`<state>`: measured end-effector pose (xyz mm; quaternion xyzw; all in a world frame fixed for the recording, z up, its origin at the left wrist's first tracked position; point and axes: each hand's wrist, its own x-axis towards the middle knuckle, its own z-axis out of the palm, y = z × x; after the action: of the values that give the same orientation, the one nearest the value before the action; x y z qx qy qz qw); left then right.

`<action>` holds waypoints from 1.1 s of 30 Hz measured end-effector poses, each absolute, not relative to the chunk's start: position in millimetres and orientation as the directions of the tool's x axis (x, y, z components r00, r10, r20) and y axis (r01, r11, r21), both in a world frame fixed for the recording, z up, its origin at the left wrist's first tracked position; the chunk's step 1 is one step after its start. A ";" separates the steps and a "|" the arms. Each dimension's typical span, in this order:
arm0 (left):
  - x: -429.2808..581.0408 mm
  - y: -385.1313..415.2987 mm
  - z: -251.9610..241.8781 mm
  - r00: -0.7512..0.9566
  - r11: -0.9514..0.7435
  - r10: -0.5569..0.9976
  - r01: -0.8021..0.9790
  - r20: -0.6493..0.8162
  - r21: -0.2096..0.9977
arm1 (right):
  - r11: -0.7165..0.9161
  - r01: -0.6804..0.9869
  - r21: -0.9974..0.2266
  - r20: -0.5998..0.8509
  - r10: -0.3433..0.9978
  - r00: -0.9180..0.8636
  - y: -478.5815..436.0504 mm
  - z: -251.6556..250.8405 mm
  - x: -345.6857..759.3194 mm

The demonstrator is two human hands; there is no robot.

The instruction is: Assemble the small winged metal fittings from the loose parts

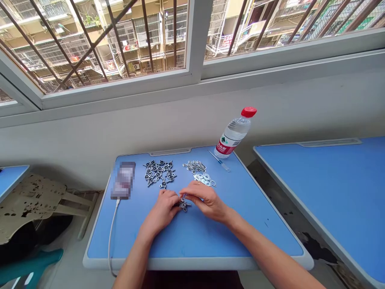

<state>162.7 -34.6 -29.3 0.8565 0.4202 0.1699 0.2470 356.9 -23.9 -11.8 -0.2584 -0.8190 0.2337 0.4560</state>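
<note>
Both my hands are at the middle of the blue desk [192, 241]. My left hand [164, 206] and my right hand [204, 200] close from either side on a small star-shaped metal nut [183, 204], their fingers hiding part of it. Behind them lies a heap of similar star-shaped nuts [159, 172]. Further right are a cluster of small screws [194, 165] and a group of metal washers [204, 179]. A thin blue-handled screwdriver [219, 160] lies near the desk's far right corner.
A blurred phone [123, 180] with a white cable [113, 237] lies at the desk's left. A red-capped water bottle [234, 132] stands at the far edge. Another blue desk [315, 200] stands to the right, a chair [30, 204] to the left, and a barred window [105, 40] ahead.
</note>
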 end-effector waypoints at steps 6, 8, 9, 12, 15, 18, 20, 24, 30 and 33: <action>162.7 -34.7 -29.0 0.593 -0.523 0.801 0.628 0.080 0.576 | 0.762 0.206 -0.615 0.636 0.633 -0.442 -23.7 -13.4 358.1; 162.6 -34.4 -29.5 0.593 -0.523 0.801 0.628 0.082 0.576 | 0.770 0.206 -0.604 0.641 0.623 -0.448 -23.4 -14.4 358.3; 162.6 -34.3 -29.8 0.593 -0.524 0.801 0.627 0.083 0.577 | 0.778 0.211 -0.592 0.646 0.615 -0.452 -23.4 -14.6 357.9; 162.5 -33.9 -31.4 0.600 -0.529 0.796 0.625 0.081 0.574 | 0.816 0.216 -0.536 0.671 0.567 -0.477 -24.7 -13.2 354.1; 162.3 -33.9 -33.1 0.592 -0.533 0.801 0.637 0.089 0.557 | 0.849 0.190 -0.492 0.671 0.510 -0.538 -27.6 -8.5 347.3; 162.3 -34.0 -34.1 0.576 -0.525 0.811 0.646 0.098 0.554 | 0.861 0.189 -0.472 0.652 0.485 -0.583 -29.3 -4.2 342.2; 162.4 -33.8 -34.7 0.579 -0.523 0.809 0.636 0.097 0.568 | 0.857 0.197 -0.477 0.645 0.493 -0.584 -28.7 -3.5 341.4; 162.7 -32.6 -36.5 0.592 -0.530 0.799 0.614 0.102 0.585 | 0.828 0.203 -0.522 0.651 0.541 -0.533 -24.9 -7.3 342.9; 162.7 -31.9 -35.7 0.592 -0.535 0.800 0.625 0.101 0.568 | 0.802 0.168 -0.573 0.638 0.565 -0.523 -22.0 -9.9 344.0; 162.6 -32.1 -35.1 0.584 -0.528 0.807 0.644 0.089 0.554 | 0.767 0.140 -0.626 0.588 0.582 -0.562 -21.8 -6.4 347.5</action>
<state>162.6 -32.1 -35.1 0.8573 0.4231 0.1701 0.2391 347.5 -21.8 -6.4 -0.2142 -0.8429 0.2654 0.4162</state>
